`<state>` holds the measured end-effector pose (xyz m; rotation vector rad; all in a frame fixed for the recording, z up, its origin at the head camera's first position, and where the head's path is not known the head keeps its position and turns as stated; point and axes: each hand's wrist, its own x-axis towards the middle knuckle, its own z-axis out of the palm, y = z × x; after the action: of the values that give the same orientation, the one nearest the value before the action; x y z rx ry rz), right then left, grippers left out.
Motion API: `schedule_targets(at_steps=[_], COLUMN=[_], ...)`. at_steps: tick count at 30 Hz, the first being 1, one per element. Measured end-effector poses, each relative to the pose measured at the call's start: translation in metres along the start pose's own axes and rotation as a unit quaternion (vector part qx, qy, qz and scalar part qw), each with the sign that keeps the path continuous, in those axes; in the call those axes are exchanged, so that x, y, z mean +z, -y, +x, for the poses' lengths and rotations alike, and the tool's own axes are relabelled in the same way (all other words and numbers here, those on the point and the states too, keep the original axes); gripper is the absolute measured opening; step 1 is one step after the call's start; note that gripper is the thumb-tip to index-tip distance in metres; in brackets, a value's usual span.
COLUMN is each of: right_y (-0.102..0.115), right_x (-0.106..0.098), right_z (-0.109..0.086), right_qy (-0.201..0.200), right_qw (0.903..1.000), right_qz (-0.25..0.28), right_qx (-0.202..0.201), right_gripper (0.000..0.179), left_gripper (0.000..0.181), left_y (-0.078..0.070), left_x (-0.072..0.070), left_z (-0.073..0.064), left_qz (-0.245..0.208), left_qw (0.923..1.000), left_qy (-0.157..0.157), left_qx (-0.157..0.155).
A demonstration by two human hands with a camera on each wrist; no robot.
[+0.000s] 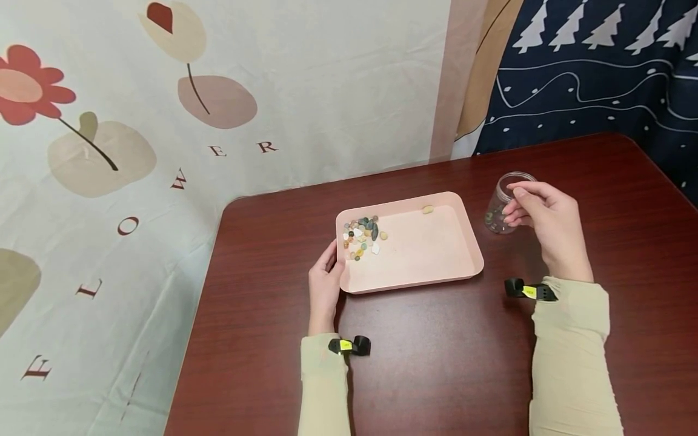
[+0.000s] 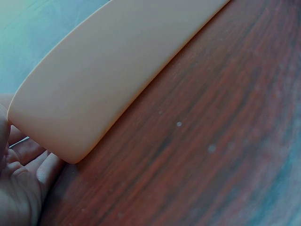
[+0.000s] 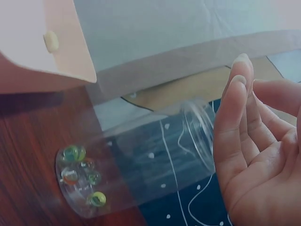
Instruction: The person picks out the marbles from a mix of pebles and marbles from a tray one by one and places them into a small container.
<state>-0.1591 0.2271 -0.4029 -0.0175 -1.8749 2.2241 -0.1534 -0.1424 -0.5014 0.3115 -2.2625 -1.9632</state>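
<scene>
A pink rectangular tray lies on the table with a cluster of small coloured stones at its left end. One yellowish pebble sits apart near its far right edge. My left hand grips the tray's left side, thumb at the rim and fingers along the outer wall. To the right stands a clear jar, lidless, with several glass marbles at its bottom. Beside the jar's mouth is my right hand, its fingers loosely extended; I see nothing between them.
The dark reddish wooden table carries the tray and jar. A pale flower-print cloth hangs behind it, and a navy cloth with white trees hangs at the back right.
</scene>
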Motion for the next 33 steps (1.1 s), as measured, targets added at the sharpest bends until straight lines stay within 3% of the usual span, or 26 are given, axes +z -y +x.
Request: schedule_targets(at_steps=[7, 14, 20, 26, 30, 33], right_y=[0.003, 0.004, 0.005, 0.002, 0.002, 0.002], right_x=[0.009, 0.022, 0.033, 0.042, 0.049, 0.054], right_z=[-0.002, -0.003, -0.005, -0.006, -0.007, -0.008], right_qy=[0.014, 0.038, 0.051, 0.073, 0.088, 0.097], right_qw=[0.9995, 0.9977, 0.9944, 0.9945, 0.9934, 0.9904], right_qz=[-0.025, -0.056, -0.092, -0.074, -0.072, -0.097], right_qx=[0.009, -0.002, 0.004, -0.003, -0.014, -0.017], right_gripper=[0.034, 0.031, 0.031, 0.03, 0.03, 0.029], left_gripper=[0.041, 0.042, 0.041, 0.04, 0.041, 0.041], left_y=[-0.006, -0.027, -0.023, -0.012, -0.023, -0.019], left_x=[0.0, 0.001, 0.0, -0.002, -0.001, -0.001], left_z=[-0.001, -0.012, -0.011, -0.006, -0.01, -0.007], left_qz=[-0.018, -0.008, -0.007, -0.003, -0.006, -0.008], left_qw=[0.9997, 0.9998, 0.9999, 0.9999, 0.9998, 0.9998], left_qy=[0.016, 0.016, 0.013, 0.008, 0.015, 0.013], left_qx=[-0.008, -0.007, -0.006, -0.009, -0.01, -0.011])
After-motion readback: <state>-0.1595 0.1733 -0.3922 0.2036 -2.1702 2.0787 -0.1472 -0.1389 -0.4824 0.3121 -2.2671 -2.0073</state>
